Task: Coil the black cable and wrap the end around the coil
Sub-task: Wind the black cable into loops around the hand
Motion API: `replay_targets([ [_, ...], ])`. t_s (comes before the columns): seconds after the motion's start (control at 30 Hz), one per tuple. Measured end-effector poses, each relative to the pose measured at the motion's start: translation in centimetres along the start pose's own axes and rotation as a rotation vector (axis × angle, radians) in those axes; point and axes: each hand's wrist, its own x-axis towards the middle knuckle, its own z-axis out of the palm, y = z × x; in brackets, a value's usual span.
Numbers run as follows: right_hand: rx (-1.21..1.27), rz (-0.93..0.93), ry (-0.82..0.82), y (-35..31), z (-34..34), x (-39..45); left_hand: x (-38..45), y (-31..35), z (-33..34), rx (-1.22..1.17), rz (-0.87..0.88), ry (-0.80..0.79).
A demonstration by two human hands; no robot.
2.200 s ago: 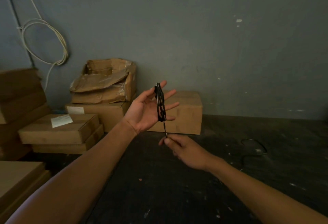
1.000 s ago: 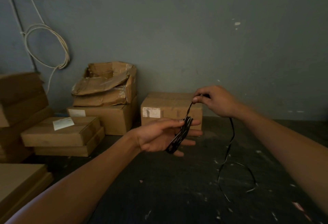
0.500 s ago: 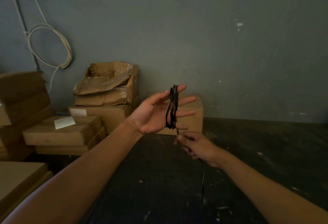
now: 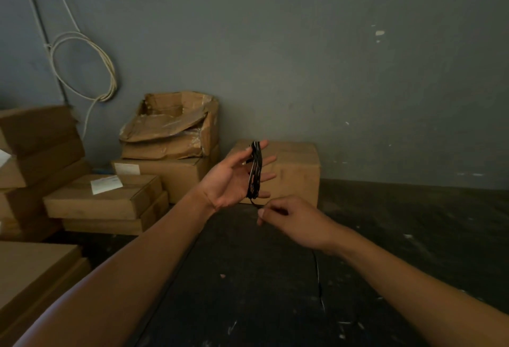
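My left hand is raised with its palm turned right and its fingers straight. Several loops of the black cable are wound round those fingers as a coil. Just below it, my right hand pinches the cable where it leaves the bottom of the coil. The loose tail of the cable hangs under my right wrist down toward the dark floor.
Cardboard boxes stand against the grey wall behind my hands, with more stacked at the left. A torn open box sits on one. A white cable loop hangs on the wall. The floor is dark.
One second ago my right hand was up at the right, drawing the cable over my lowered left hand. It has come down below the coil, and my left hand has risen upright with another loop.
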Motion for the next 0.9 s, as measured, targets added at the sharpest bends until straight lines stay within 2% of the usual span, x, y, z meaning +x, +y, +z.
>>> replay_targets([
  [0.33,-0.203,-0.032,0.112,-2.6,-5.8,-0.1,-0.4,-3.3,-1.4,0.217,-0.152,0.048],
  [0.6,-0.384,-0.048,0.231,-3.3,-9.3,1.2,-1.2,-3.2,0.5,0.336,-0.259,-0.077],
  [0.9,-0.129,-0.126,0.284,-2.3,-10.9,1.5,-1.8,-1.3,1.9,0.238,-0.272,-0.331],
])
